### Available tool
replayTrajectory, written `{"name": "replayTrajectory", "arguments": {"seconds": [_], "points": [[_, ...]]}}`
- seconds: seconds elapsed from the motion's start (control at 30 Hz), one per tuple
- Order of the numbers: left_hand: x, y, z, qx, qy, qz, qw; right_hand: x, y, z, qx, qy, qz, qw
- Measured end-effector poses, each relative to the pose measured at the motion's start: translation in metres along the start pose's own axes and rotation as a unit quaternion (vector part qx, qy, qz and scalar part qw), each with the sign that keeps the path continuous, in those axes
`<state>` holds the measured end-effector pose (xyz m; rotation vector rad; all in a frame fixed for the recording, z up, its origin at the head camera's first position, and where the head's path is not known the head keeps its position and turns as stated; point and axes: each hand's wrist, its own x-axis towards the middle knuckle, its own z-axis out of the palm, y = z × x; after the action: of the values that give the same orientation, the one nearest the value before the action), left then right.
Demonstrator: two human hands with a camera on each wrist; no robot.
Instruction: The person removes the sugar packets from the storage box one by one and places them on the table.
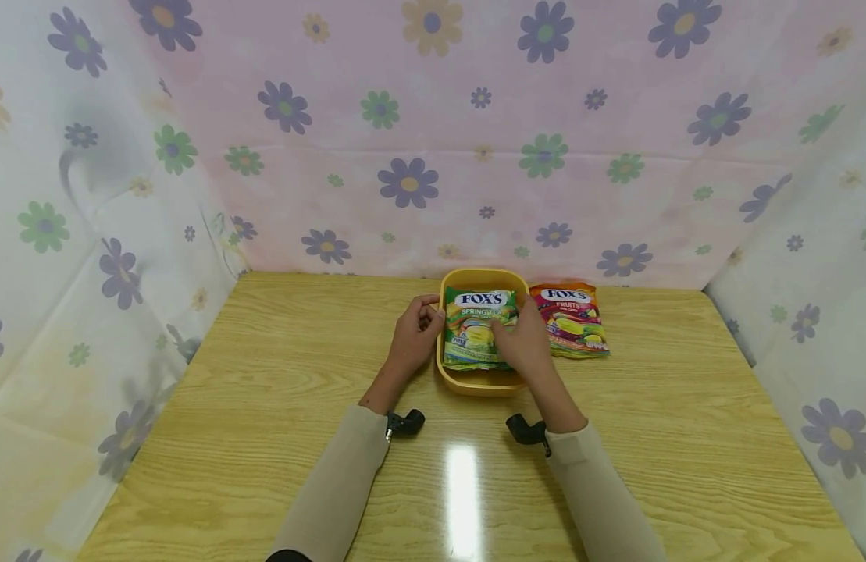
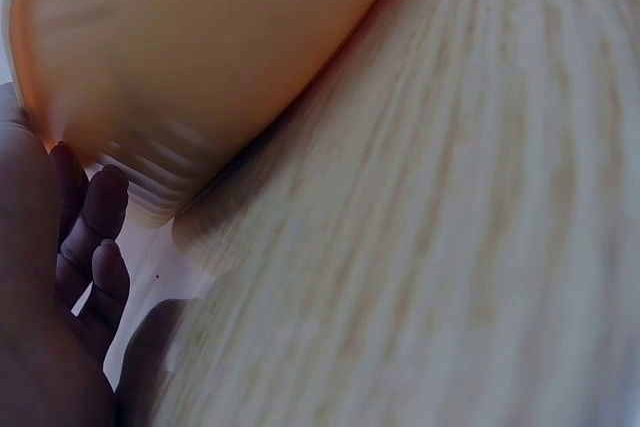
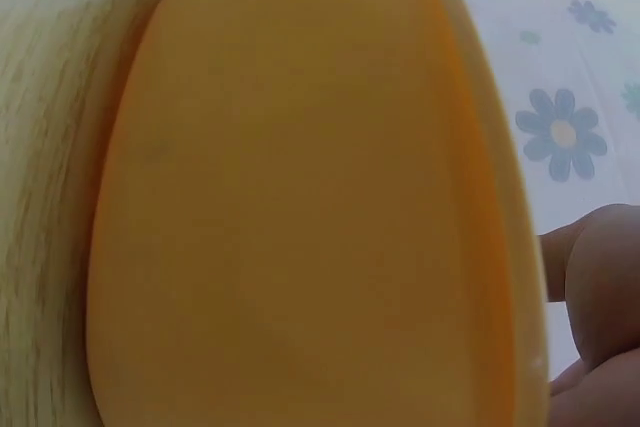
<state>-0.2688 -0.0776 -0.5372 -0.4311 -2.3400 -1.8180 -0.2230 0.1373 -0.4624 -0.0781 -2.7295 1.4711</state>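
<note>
A yellow plastic basket [image 1: 485,388] with rounded corners stands near the table's back edge. Inside it lies a green bag of Fox's Spring Tea candy [image 1: 468,355], its printed front facing up. My left hand [image 1: 413,332] grips the basket's left rim, thumb at the edge and other fingers curled outside the wall. Over the right rim reaches my right hand [image 1: 524,339], its thumb across the green bag's front and its fingers at the bag's right side, partly hidden. The right wrist view shows the basket's outer wall [image 3: 290,187] with fingers [image 3: 610,287] above the rim.
A red bag of Fox's Fruits candy [image 1: 573,324] lies on the wooden table [image 1: 320,343] right beside the basket. Flowered cloth [image 1: 418,156] hangs behind the table and on both sides. Light reflects off the tabletop in front of the basket.
</note>
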Motion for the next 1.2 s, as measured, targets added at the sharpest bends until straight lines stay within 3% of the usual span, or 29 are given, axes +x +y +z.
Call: {"name": "replayTrajectory", "arguments": {"seconds": [0.2, 0.6, 1.2], "points": [[0.0, -0.001, 0.0, -0.003, 0.001, 0.005, 1.0, -0.001, -0.002, -0.007, 0.007, -0.029, 0.025, 0.999], [-0.001, -0.001, 0.0, 0.0, 0.001, 0.005, 1.0, -0.005, -0.004, -0.012, 0.005, -0.098, 0.032, 0.995], [-0.002, 0.001, 0.0, -0.004, -0.004, -0.001, 1.0, -0.007, -0.005, -0.004, 0.029, -0.028, -0.015, 0.999]]}}
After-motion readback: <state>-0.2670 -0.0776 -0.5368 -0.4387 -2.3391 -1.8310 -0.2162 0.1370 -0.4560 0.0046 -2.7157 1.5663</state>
